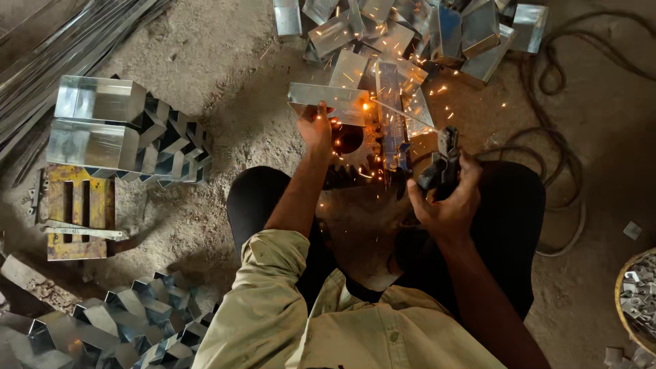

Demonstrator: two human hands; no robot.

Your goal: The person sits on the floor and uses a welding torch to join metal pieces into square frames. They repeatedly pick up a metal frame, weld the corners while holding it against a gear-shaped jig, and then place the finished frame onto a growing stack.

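— Right, what have I got on the head view?

— Your left hand (316,126) has its fingers clamped on the near edge of a folded sheet-metal piece (329,102), held down on the dirt floor (225,75). Your right hand (447,198) has its fingers wrapped tight round the electrode holder (441,167), and the welding rod (403,113) runs up-left from it to the seam, where sparks (365,106) fly.

— Where does the piece sit against the rest?

— Just in front of your knees, touching a long metal strip (393,123) that lies over a toothed gear wheel (352,147). A heap of cut metal pieces (424,31) lies beyond; stacked square tubes (116,130) are well apart to the left.

— How do I keep this clean?

— I'd judge: keep the left fingers back from the glowing spot, hold the piece flat, keep the rod tip steady on the joint, and mind the cable (557,143) looping by your right knee.
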